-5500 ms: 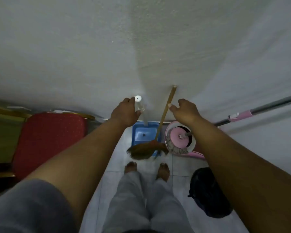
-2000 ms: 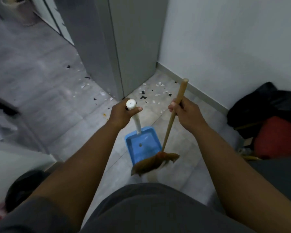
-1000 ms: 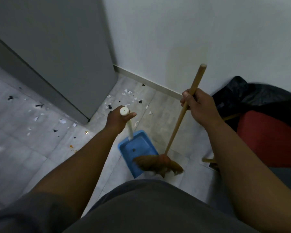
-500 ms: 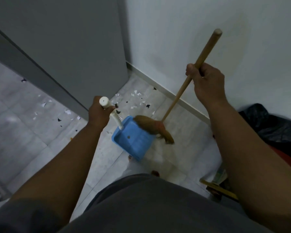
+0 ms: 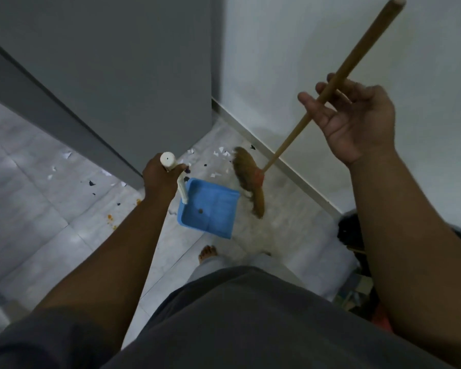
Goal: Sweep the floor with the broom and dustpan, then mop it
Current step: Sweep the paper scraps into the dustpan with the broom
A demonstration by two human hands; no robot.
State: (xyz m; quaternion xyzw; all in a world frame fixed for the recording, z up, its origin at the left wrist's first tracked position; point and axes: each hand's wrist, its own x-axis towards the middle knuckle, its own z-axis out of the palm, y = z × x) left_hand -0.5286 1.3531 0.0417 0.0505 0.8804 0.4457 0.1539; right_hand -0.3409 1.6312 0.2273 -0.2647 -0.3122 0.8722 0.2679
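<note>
my left grip (image 5: 160, 179) clamped on dustpan (image 5: 210, 209) handle | my right grip (image 5: 357, 121) loose, half-uncurled round broom (image 5: 359, 49) stick | bristles just beside pan, scraps (image 5: 221, 151) nearby

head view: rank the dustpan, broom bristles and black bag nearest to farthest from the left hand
1. dustpan: its handle is gripped in the left hand.
2. broom: its bristles are just right of the dustpan.
3. black bag: far off to the right.
</note>
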